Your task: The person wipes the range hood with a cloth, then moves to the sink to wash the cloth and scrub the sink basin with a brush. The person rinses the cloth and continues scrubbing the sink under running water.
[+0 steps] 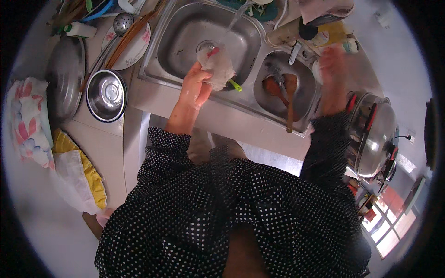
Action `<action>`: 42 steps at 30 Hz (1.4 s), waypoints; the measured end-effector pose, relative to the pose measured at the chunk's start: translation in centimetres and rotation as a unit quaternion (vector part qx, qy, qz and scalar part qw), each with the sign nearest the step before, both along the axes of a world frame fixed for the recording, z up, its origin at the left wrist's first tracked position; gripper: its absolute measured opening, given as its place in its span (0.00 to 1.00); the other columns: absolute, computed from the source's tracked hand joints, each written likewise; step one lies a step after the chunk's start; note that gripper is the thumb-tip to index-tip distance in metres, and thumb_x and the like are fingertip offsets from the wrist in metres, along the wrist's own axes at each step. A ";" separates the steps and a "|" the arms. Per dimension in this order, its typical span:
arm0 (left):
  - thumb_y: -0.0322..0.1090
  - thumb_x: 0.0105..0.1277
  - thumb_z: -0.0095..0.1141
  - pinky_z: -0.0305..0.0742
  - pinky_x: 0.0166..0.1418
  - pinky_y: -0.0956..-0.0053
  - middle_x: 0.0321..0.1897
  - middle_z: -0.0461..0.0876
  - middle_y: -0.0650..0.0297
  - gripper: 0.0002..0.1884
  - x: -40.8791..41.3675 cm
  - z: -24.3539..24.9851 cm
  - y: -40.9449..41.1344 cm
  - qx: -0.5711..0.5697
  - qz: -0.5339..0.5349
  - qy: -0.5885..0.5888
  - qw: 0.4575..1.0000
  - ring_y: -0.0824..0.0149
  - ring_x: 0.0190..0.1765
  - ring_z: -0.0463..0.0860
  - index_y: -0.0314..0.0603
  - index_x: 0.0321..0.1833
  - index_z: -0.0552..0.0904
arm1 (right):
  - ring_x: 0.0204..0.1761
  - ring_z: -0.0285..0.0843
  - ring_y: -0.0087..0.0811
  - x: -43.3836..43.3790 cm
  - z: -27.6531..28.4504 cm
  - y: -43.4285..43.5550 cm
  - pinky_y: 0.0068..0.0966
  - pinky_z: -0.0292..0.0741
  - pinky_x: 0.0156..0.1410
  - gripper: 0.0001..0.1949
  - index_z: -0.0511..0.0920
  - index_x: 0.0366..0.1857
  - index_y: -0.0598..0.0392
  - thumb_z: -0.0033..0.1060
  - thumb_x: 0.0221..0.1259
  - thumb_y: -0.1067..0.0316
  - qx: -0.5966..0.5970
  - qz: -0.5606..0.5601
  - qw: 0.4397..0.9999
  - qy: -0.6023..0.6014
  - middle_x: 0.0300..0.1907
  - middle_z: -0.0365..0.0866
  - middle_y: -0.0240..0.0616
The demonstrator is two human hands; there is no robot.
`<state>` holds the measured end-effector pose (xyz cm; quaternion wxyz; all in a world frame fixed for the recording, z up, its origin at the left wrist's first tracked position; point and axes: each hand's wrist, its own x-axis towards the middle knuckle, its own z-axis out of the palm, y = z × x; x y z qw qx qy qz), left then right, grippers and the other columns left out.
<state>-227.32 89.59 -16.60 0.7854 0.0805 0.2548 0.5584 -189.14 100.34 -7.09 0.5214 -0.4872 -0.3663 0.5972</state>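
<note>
My left hand (pixel 199 83) grips a wet whitish dishcloth (pixel 218 67) with a small red patch, above the large basin of a stainless steel sink (pixel 184 33). A bright green handle (pixel 235 85) pokes out beside the cloth's lower edge; its other end is hidden. Water runs in a stream (pixel 240 16) into this basin from the top of the view. My right hand (pixel 332 69) is raised at the right of the small basin, close to a white round object (pixel 317 72). Motion blur hides how its fingers stand.
Wooden utensils (pixel 291 92) lie in the small basin under running water. At left are a steel bowl (pixel 107 94), a flowered plate (pixel 135 52) bearing a skimmer (pixel 123 24) and chopsticks (pixel 130 38), and a large metal lid (pixel 67 76). A lidded steel pot (pixel 375 139) stands right.
</note>
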 end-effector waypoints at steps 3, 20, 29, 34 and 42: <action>0.18 0.53 0.42 0.69 0.67 0.61 0.60 0.74 0.54 0.31 0.5 1.5 -0.3 -0.014 -0.001 0.002 1.000 0.56 0.61 0.75 0.33 0.66 0.68 | 0.38 0.77 0.30 -12.7 -3.1 -6.2 0.26 0.76 0.43 0.10 0.78 0.42 0.58 0.55 0.67 0.63 -0.190 -0.056 0.974 0.109 0.38 0.80 0.38; 0.17 0.56 0.41 0.71 0.64 0.65 0.61 0.73 0.55 0.29 -0.4 2.5 -2.7 -0.145 0.012 0.011 0.989 0.60 0.61 0.75 0.34 0.66 0.68 | 0.73 0.49 0.57 -24.9 -7.6 -13.3 0.52 0.47 0.75 0.38 0.60 0.67 0.68 0.60 0.57 0.52 0.311 0.244 0.767 -0.505 0.70 0.56 0.59; 0.17 0.56 0.42 0.69 0.67 0.67 0.60 0.74 0.56 0.28 0.1 0.0 -1.9 -0.105 0.002 -0.028 0.994 0.62 0.62 0.74 0.33 0.64 0.69 | 0.72 0.53 0.55 -25.1 -8.0 -12.4 0.52 0.44 0.76 0.36 0.64 0.63 0.67 0.57 0.59 0.48 0.281 0.242 0.812 -0.452 0.67 0.61 0.58; 0.18 0.55 0.42 0.69 0.66 0.67 0.60 0.74 0.57 0.30 -0.2 -2.0 -2.8 -0.026 -0.056 0.001 0.998 0.62 0.63 0.74 0.34 0.66 0.68 | 0.70 0.58 0.54 -23.4 -9.3 -9.8 0.47 0.46 0.76 0.31 0.65 0.64 0.65 0.50 0.66 0.50 0.291 0.276 0.793 -0.458 0.64 0.66 0.57; 0.22 0.56 0.44 0.71 0.65 0.63 0.59 0.75 0.54 0.30 -0.1 1.7 -0.7 -0.010 -0.084 -0.060 0.995 0.59 0.60 0.76 0.33 0.66 0.68 | 0.56 0.71 0.26 -20.4 -10.4 -6.8 0.22 0.68 0.62 0.17 0.76 0.57 0.56 0.46 0.73 0.58 -0.118 0.158 0.980 0.028 0.56 0.75 0.37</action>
